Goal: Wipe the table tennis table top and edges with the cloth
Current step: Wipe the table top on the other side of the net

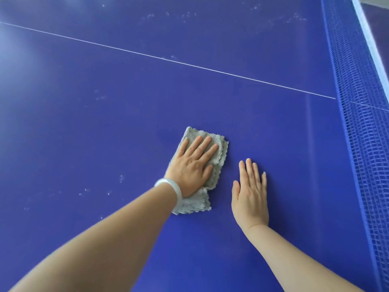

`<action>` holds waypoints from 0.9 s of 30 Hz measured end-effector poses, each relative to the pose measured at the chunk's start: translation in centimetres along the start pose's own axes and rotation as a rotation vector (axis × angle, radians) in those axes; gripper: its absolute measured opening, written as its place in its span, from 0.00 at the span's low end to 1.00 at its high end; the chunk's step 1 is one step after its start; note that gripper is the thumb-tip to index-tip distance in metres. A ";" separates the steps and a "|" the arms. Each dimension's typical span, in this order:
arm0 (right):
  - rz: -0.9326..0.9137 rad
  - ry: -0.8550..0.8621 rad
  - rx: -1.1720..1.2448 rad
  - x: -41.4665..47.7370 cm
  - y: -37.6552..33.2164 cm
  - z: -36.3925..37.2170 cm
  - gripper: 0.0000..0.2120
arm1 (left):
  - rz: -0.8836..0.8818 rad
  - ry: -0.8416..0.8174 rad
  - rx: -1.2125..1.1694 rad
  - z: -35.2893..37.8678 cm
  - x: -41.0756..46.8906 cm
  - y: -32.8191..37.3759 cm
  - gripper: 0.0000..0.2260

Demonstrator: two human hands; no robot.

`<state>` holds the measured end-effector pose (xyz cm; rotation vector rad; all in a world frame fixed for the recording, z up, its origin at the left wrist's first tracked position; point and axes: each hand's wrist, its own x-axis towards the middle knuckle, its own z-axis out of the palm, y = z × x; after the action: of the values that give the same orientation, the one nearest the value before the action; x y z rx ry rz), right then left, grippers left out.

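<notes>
A: Why is your left hand [192,167] spread flat on the grey cloth [202,180], mid-table [84,133]?

B: To press it down evenly. Your right hand [250,199], spread just right of it, braces you

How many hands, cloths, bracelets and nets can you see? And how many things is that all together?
Hands: 2, the left hand pressing flat on the cloth and the right hand flat on the table
Cloths: 1, the grey cloth
Bracelets: 1, the white bracelet
Nets: 1, the blue net
Total: 5
</notes>
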<state>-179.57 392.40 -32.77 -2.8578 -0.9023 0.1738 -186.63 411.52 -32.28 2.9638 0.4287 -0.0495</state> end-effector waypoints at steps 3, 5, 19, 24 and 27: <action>-0.007 -0.003 0.000 0.1 0.3 0.3 0.26 | -0.125 0.012 -0.013 -0.3 -0.9 -3.1 0.25; -0.005 0.000 -0.004 0.1 0.2 0.3 0.27 | -0.302 0.035 -0.072 -0.1 -2.6 -2.0 0.26; -0.011 0.001 -0.052 0.1 0.0 0.3 0.28 | -0.340 0.048 -0.055 -0.1 -8.0 -3.8 0.27; -0.012 -0.006 -0.037 0.1 0.0 0.2 0.29 | -0.432 0.107 -0.091 1.7 -11.1 7.1 0.29; -0.024 -0.009 -0.019 0.0 0.0 -0.1 0.29 | -0.181 0.056 -0.125 2.7 -15.7 11.4 0.28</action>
<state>-179.52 392.38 -32.70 -2.8646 -0.9438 0.1762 -198.49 395.90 -32.49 2.8013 0.6804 0.0392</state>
